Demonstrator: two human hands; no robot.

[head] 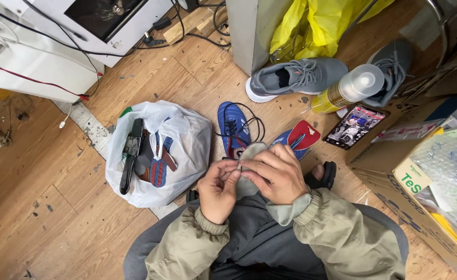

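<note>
A grey shoe insole [250, 155] is held over my lap by both hands. My left hand [218, 189] pinches its near edge with fingers curled. My right hand [277, 173] lies across its top and grips it. Just beyond the hands a blue shoe [231, 127] with loose black laces lies on the wooden floor, and a red and blue insole [301, 137] rests beside it to the right.
A white plastic bag [184, 142] with shoe parts and a black tool lies at left. Two grey sneakers [296, 78], a spray can [348, 89], a lit phone [354, 126] and a cardboard box [394, 176] stand at right. A white machine [36, 57] with cables is at back left.
</note>
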